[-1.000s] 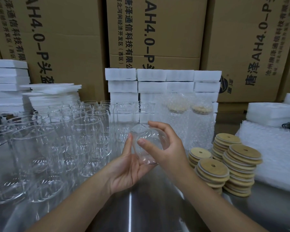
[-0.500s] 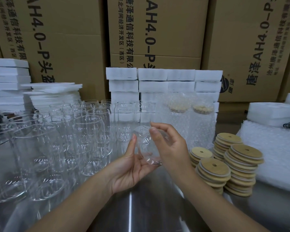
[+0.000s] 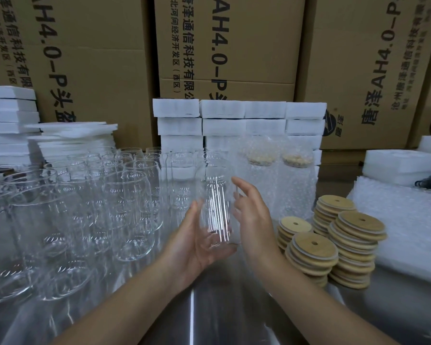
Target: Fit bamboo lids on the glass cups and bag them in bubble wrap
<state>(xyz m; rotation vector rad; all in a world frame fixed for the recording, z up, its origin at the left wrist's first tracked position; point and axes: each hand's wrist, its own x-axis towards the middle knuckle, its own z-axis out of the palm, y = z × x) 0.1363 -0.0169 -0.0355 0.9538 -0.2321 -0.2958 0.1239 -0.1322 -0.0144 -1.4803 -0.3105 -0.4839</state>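
Our left grip (image 3: 194, 245) closes round the base of a clear, upright glass cup (image 3: 215, 207) held above the shiny metal surface (image 3: 234, 307), thumb up one side, fingers curled beneath, we judge to keep its mouth level for a lid. Our right grip (image 3: 253, 220) stands open just beside it, holding nothing. Stacks of round bamboo lids (image 3: 314, 247) wait near, to its right.

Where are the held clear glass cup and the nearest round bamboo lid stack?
held clear glass cup (image 3: 215, 207): head view, side wall.
nearest round bamboo lid stack (image 3: 305, 248): head view, top lid's face.
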